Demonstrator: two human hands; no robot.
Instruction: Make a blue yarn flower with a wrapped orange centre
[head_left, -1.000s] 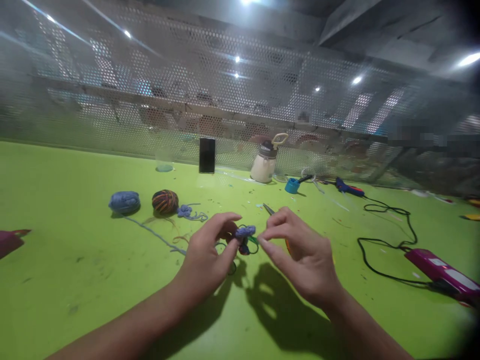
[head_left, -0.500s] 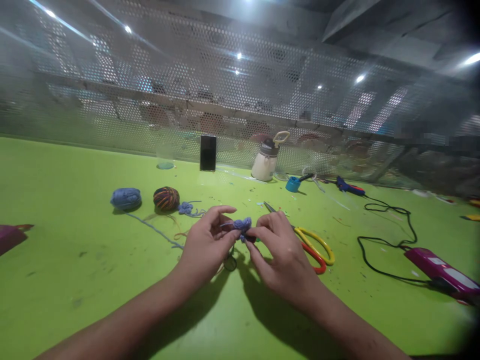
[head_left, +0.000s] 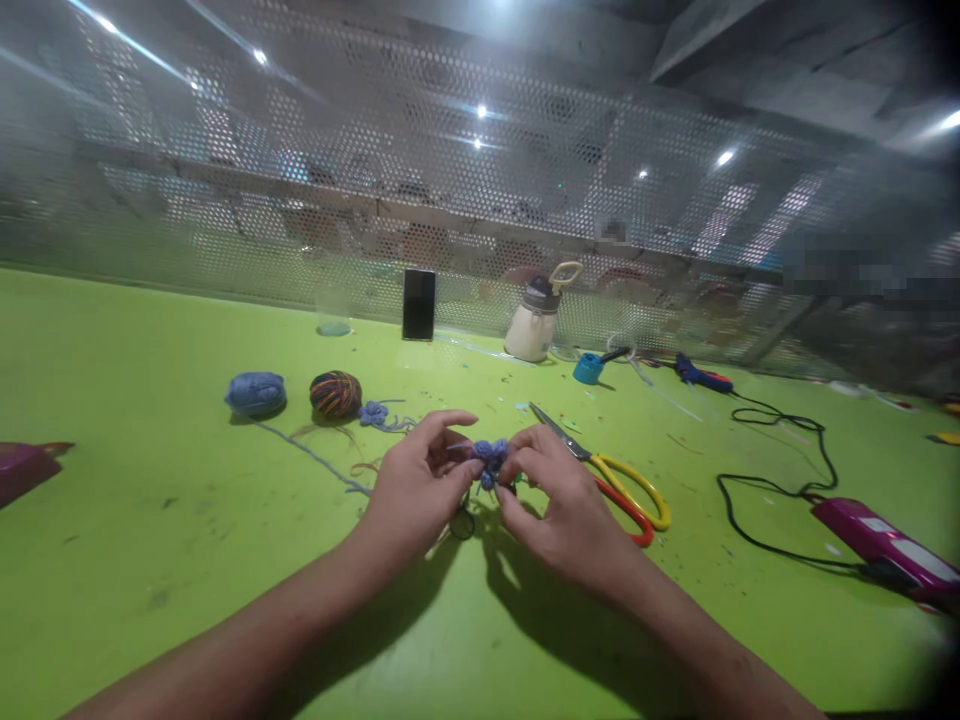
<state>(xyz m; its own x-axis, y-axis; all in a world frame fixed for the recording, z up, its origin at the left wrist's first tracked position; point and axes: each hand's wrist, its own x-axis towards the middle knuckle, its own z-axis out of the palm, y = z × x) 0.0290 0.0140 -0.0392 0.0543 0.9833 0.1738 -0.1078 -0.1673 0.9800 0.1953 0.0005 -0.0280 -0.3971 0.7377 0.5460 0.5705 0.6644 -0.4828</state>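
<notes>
A small blue crocheted flower (head_left: 491, 455) is held between my two hands above the table. My left hand (head_left: 420, 470) pinches its left side with thumb and fingers. On the opposite side, my right hand (head_left: 551, 485) grips the petals between thumb and fingertips. Below my left fingers hangs a thin dark loop (head_left: 463, 522), partly hidden. Scissors (head_left: 626, 490) with yellow and red handles lie just beyond my right hand. A second blue crocheted flower (head_left: 373, 412) rests on the table beyond my left hand, beside a multicoloured yarn ball (head_left: 335, 395).
A blue yarn skein (head_left: 256, 394) lies left, its strand running toward my left hand. At the back stand a phone (head_left: 418, 305), a bottle (head_left: 531, 325) and a blue tape roll (head_left: 588, 368). Right are a glue gun (head_left: 701, 374) and a purple corded device (head_left: 885, 545).
My right fingers have shifted on the flower, and more of its petals now show spread open. My left hand keeps nearly the same hold. The view has moved slightly.
</notes>
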